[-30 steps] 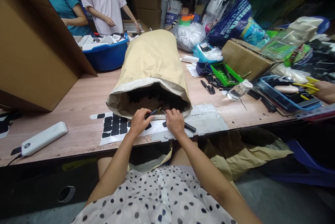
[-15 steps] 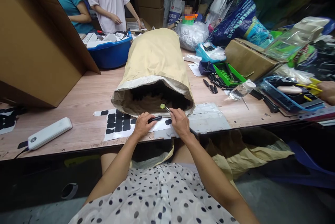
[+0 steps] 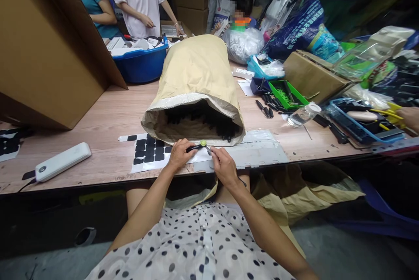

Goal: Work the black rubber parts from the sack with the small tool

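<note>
I judge one piece to be in mid-work: the yellow-green tip [image 3: 203, 143] of my metal-shafted tool [image 3: 208, 149] sits at the slim black piece [image 3: 194, 147], between my hands. Black parts [image 3: 226, 130] lie in the tan sack [image 3: 196, 66] just beyond them; how many are left I cannot tell. My left hand [image 3: 179, 155] pinches the piece, pointing right; my right hand [image 3: 224, 167], fingers closed, grips the tool, angled forward-left.

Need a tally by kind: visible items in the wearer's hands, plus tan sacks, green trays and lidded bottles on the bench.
Black slim part, left hand: 1
Yellow-green-tipped tool, right hand: 1
Tan sack: 1
Green tray: 1
Lidded bottle: 1
Total: 5
</note>
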Action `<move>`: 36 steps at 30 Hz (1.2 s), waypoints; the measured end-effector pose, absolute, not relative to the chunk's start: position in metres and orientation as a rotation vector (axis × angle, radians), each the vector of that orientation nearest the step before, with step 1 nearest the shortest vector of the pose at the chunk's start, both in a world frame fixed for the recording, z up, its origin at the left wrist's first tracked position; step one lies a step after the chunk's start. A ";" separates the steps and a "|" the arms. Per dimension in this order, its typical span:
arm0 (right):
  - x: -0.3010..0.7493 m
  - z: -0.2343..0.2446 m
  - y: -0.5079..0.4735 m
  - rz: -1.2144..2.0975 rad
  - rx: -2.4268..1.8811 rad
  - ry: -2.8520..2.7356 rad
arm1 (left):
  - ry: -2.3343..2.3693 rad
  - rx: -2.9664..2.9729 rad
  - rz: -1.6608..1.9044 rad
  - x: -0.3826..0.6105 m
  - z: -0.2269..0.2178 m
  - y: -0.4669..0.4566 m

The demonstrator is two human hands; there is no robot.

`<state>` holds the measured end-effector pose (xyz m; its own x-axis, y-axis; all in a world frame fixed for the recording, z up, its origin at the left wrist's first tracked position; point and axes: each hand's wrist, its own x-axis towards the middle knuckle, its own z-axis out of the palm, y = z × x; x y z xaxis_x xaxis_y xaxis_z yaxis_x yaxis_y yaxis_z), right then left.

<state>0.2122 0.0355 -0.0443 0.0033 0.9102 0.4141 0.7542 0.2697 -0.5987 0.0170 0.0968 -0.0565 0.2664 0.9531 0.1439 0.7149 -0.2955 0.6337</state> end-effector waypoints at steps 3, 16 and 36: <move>0.210 -0.039 0.035 0.283 -1.490 -1.773 | 1.491 2.098 0.717 0.017 -0.056 0.097; 0.218 -0.047 0.060 0.134 -1.567 -1.914 | 1.513 2.093 0.707 0.020 -0.056 0.097; 0.224 -0.066 0.094 -0.297 -1.780 -2.078 | 1.124 2.113 0.740 0.016 -0.031 0.025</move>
<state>0.2239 0.0936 -0.0664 -0.1198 0.8993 0.4206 0.9811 0.1721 -0.0885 0.0159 0.0250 -0.0307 0.4796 0.8582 0.1833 0.5069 -0.4414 0.7404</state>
